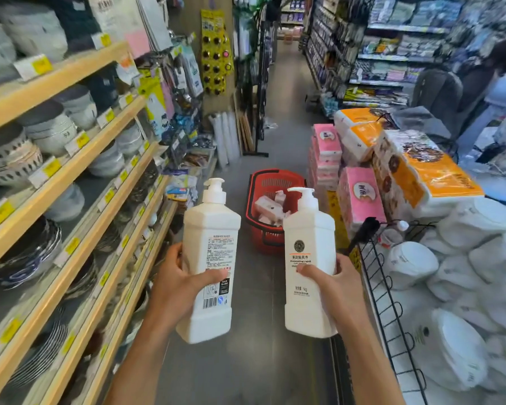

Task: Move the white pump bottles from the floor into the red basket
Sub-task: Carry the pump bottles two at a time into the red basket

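Centrally, the left hand (pixel 178 283) grips a white pump bottle (pixel 209 258), thumb curled across its barcode label; the right hand (pixel 335 285) grips a second pump bottle (pixel 308 261), thumb over its front label. Both forearms rise from the lower edge of the frame, bottles upright and apart. Beyond them, at mid-frame, the red basket (pixel 270 182) stands on the grey floor (pixel 251 372), already holding bottles.
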Available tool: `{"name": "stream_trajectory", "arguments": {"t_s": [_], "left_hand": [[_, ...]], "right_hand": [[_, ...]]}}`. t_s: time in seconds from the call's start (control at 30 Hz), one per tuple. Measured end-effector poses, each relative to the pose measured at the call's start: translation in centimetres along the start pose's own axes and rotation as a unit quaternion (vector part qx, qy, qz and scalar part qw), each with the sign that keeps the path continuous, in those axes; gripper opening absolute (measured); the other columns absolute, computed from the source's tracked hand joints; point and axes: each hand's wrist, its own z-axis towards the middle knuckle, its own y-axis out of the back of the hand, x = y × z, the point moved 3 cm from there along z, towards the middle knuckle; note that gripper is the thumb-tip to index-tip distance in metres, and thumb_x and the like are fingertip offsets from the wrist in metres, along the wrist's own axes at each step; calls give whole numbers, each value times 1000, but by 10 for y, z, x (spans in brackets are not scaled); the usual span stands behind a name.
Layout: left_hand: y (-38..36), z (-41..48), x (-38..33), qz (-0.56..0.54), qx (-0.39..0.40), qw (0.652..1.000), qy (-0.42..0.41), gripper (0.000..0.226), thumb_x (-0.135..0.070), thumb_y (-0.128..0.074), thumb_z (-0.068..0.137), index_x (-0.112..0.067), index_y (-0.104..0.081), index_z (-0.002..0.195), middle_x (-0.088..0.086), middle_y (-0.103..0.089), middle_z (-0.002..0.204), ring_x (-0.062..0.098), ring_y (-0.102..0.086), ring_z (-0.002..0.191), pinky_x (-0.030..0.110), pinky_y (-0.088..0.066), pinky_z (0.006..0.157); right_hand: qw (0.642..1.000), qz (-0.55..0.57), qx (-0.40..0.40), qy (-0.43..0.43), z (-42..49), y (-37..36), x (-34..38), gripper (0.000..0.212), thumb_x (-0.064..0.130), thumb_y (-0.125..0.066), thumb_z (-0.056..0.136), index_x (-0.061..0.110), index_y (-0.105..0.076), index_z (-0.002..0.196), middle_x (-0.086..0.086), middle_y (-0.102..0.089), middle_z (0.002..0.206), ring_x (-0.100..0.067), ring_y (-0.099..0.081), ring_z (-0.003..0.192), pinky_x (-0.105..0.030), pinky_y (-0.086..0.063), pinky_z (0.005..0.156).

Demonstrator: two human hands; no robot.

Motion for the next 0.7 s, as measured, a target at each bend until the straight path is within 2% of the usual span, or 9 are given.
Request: {"name": "stream_trajectory", "arguments": {"t_s": [0.1,0.17,0.33,0.4,0.47,0.53,0.6,0.7], "left_hand": [[1,20,-5,-15,-11,1000,7,78,-24,-96,52,-26,-56,118,-8,-74,104,11,-73,88,41,-57,77],[2,35,-12,-23,-12,1000,5,81,-30,-92,46,-28,-56,120,-10,-74,102,7,-73,86,35,-56,72],[6,92,-17,-22,-2,1000,13,88,-34,-91,44,-26,-55,123,-8,-75,105,13,-74,89,45,-58,82],[6,112,-20,-2,11,1000,10,85,-35,-94,47,-28,-55,122,-10,-75,102,12,-74,88,43,-57,80],[10,140,-23,-14,25,1000,10,77,-25,-96,51,-25,-56,118,-10,-75,98,12,-73,87,38,-56,74],[13,167,-32,-24,36,999,5,78,-23,-94,49,-22,-56,117,-8,-74,98,11,-73,85,36,-56,73],[12,192,-39,-28,44,999,1,79,-25,-93,48,-21,-56,118,-6,-74,101,12,-73,86,39,-58,76],[14,219,-46,-30,48,998,-5,80,-30,-92,47,-20,-57,118,-5,-75,103,11,-74,87,40,-58,78]], "right_hand": [[1000,-5,9,-2,19,-10,3,56,35,-89,70,29,-56,114,8,-71,104,-16,-72,90,-48,-61,81],[1000,-11,12,-4,32,-19,7,56,40,-88,66,32,-55,111,10,-71,102,-15,-73,88,-48,-61,80],[1000,-15,-1,-14,65,-46,19,44,32,-88,73,33,-54,100,10,-71,100,-15,-72,87,-44,-61,79],[1000,-19,-9,-18,75,-53,23,43,31,-87,74,34,-52,98,10,-70,99,-14,-71,87,-43,-60,78],[999,-34,-22,-19,91,-68,32,43,32,-88,74,36,-51,97,11,-69,99,-14,-71,87,-44,-60,78],[998,-40,-37,-12,107,-84,48,45,33,-88,74,36,-50,98,12,-68,100,-14,-70,88,-42,-59,77],[998,-39,-49,5,120,-95,61,48,32,-89,74,35,-51,105,13,-67,102,-11,-68,90,-36,-57,74],[997,-23,-68,22,136,-107,75,55,28,-89,75,28,-52,116,15,-66,103,-7,-67,90,-28,-52,68]]}}
